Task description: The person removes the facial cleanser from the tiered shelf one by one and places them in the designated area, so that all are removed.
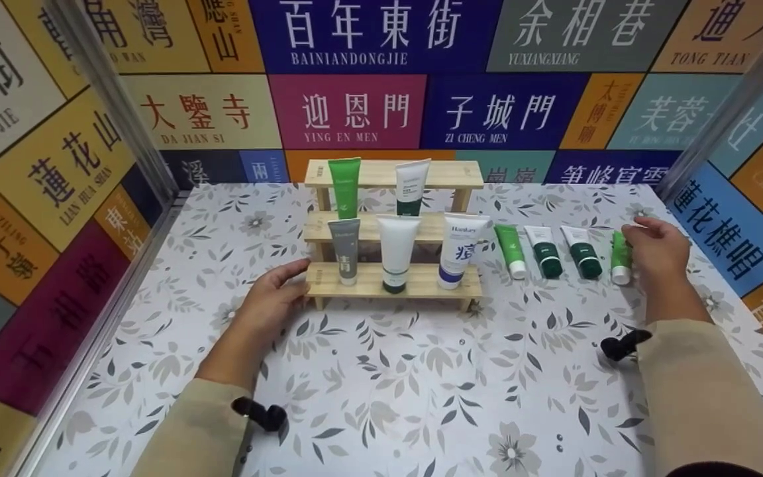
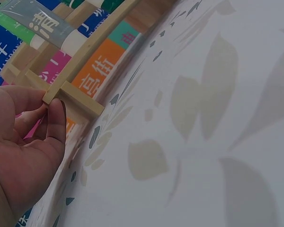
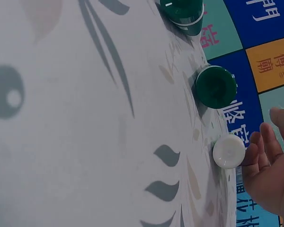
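A three-tier wooden display stand [image 1: 395, 173] bears several squeeze tubes. My left hand [image 1: 270, 299] pinches the left end of its lowest board between thumb and fingers. On that tier stand a grey tube [image 1: 347, 248], a white tube with a dark green cap [image 1: 396, 248] and a white tube with a blue cap [image 1: 462, 248]. Higher up are a green tube [image 1: 345, 185] and a white-and-green tube [image 1: 413, 185]. My right hand [image 1: 665, 252] is at the right side of a small green tube [image 1: 620, 255], its fingers loosely bent; the white cap [image 3: 229, 151] faces the right wrist view.
Left of that small tube, a row on the table holds another green tube [image 1: 510, 250] and two white tubes with green lower parts [image 1: 544, 252]. A floral cloth [image 1: 381, 384] covers the table. Panels with large characters [image 1: 348, 109] enclose the back and sides.
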`<state>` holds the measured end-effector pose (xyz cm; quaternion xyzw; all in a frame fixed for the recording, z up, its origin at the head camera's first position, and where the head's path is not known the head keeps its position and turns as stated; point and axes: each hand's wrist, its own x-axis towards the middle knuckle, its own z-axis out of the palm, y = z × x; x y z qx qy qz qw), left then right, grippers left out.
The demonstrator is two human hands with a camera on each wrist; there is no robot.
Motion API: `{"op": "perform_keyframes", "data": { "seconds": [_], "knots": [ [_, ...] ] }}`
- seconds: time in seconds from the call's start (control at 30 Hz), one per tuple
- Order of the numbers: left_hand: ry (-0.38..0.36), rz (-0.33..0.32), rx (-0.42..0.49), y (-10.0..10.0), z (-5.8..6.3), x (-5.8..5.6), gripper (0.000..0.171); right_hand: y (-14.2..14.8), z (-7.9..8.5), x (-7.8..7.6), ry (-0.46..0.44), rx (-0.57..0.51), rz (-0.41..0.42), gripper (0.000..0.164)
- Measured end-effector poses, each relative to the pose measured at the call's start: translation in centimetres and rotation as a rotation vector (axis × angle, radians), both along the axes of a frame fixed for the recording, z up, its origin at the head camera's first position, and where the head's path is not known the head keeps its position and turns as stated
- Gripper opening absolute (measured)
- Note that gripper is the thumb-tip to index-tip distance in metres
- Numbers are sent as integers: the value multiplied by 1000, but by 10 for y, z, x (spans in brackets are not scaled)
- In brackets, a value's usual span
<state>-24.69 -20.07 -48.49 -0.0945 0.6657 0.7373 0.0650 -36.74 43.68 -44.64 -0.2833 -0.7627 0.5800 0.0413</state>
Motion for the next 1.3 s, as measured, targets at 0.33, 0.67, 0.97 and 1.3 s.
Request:
{"op": "perform_keyframes", "data": {
  "seconds": [0.33,0.67,0.97,1.3],
  "knots": [
    [1,-6,17,-1,-1,0,53,-41,18,4,148,-37,41,49],
    [-9,-1,16,-1,0,0,51,-81,37,14,253,-68,137,41],
    [7,4,3,-1,0,0,51,-109,48,24,326,-49,222,37],
    [-3,7,3,-1,1,0,52,-131,58,31,387,-75,282,37]
  ]
}}
